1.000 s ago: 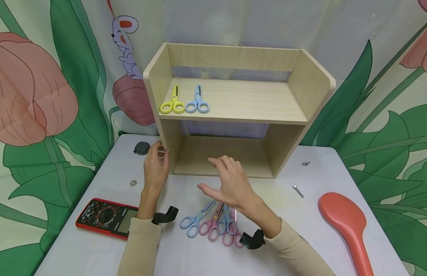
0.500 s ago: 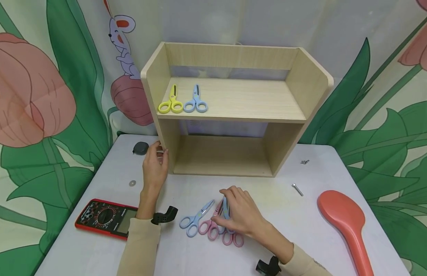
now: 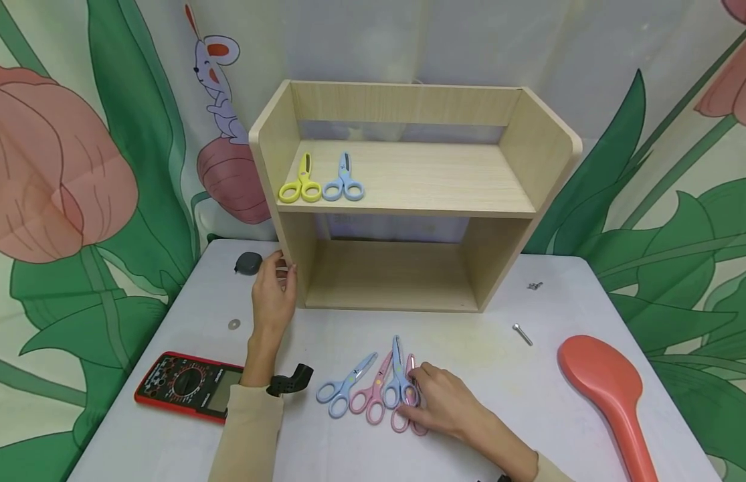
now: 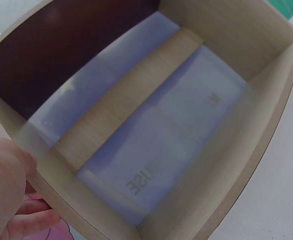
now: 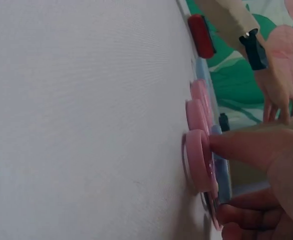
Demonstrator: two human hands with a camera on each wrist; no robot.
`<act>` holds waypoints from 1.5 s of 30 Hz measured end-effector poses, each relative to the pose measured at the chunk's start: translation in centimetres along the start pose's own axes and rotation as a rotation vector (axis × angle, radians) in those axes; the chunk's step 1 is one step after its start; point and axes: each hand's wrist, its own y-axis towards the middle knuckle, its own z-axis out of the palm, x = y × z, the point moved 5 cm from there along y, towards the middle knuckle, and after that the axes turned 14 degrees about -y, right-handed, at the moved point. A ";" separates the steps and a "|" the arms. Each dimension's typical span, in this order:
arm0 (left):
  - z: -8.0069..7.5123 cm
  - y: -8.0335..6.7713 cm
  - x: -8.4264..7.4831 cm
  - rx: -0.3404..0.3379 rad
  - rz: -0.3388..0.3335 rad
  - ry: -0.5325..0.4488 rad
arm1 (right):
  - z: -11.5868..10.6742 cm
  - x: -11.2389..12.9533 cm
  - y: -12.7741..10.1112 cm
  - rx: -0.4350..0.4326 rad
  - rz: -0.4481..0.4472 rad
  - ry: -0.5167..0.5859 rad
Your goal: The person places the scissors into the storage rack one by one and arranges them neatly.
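resting on the near table, your right hand (image 3: 447,405) curls its fingers onto the handles of a pink pair of scissors (image 3: 407,402), pinching them where they lie. this pair sits at the right end of a fanned row of four: a light blue pair (image 3: 344,387) at the left, a second pink pair (image 3: 373,396), then a blue pair (image 3: 398,375) lying partly over the gripped one. in the right wrist view the thumb presses a pink handle loop (image 5: 199,160) against the white table (image 3: 324,442). your left hand (image 3: 275,294) grips the front edge of the left wall of the wooden shelf unit (image 3: 409,194), fingers wrapped around the panel. on the upper shelf, far left, lie a yellow pair (image 3: 302,182) and another light blue pair (image 3: 344,181), side by side. a red multimeter (image 3: 189,387) lies near left; a red paddle (image 3: 610,395) lies near right.
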 end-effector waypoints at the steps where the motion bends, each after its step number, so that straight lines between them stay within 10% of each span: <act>1: 0.0 0.0 0.0 -0.001 -0.001 0.000 | 0.0 0.0 0.0 -0.001 -0.005 0.004; 17: 0.1 -0.2 0.2 0.000 -0.005 -0.003 | 0.0 -0.6 0.4 -0.041 0.018 0.005; 24: 0.1 -0.2 0.1 0.004 -0.016 -0.002 | -1.0 -0.7 1.0 -0.207 -0.030 0.038; 45: 0.0 0.0 0.0 -0.001 -0.010 -0.002 | -15.2 -0.5 6.6 -0.642 -0.183 0.105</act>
